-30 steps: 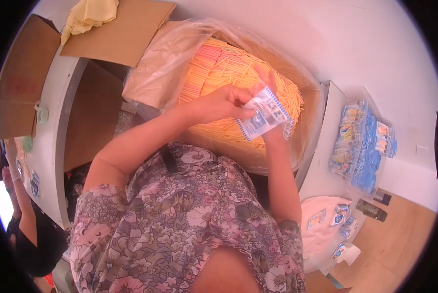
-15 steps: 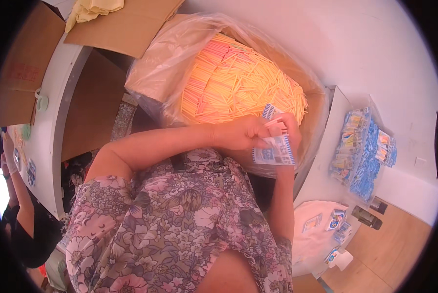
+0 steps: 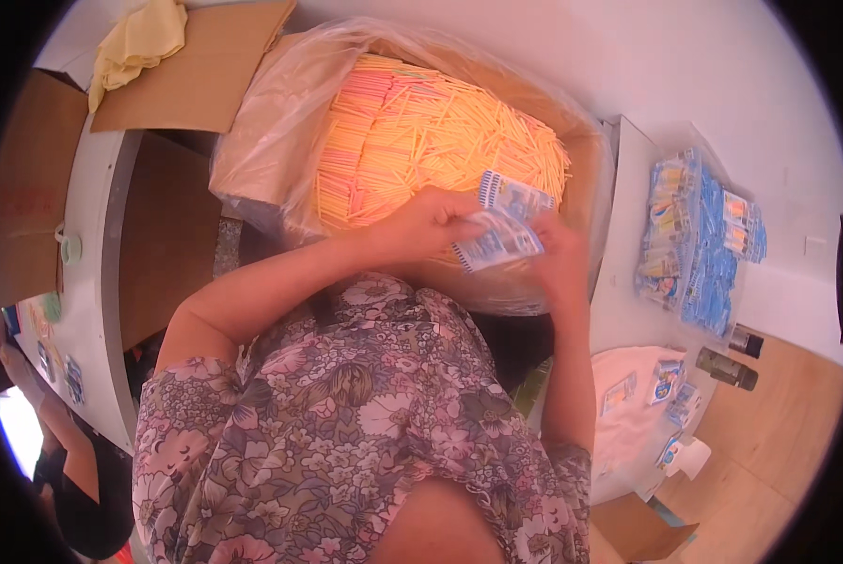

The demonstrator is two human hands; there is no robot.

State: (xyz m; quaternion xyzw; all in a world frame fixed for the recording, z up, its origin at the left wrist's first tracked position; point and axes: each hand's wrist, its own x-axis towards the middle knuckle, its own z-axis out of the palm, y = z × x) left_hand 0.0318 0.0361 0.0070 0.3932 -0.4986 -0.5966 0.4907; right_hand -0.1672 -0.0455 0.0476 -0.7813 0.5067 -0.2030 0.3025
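Note:
Over the near side of a box of thin yellow, orange and pink sticks [image 3: 459,132], both my hands hold small clear plastic packets with blue and white print. The thumb and fingers of my left hand [image 3: 438,222] pinch the left edge of the lower packet [image 3: 498,242], which is slightly blurred. My right hand [image 3: 562,249] is closed on the right edges, its fingertips partly hidden. A second packet [image 3: 517,194] with a blue striped edge stands up behind the first. Whether the two packets are joined I cannot tell.
A clear plastic liner [image 3: 280,122] drapes over the carton around the sticks. On the right, a clear bin [image 3: 708,254] holds many blue packets. Nearer is a pink cloth [image 3: 619,376] with several packets. At the left, a person's arm [image 3: 50,409] is beside a white table [image 3: 92,310].
My hands have drawn apart, and the packets spread between them. The pink pieces seen at my fingers earlier are out of sight. The whole view has shifted slightly.

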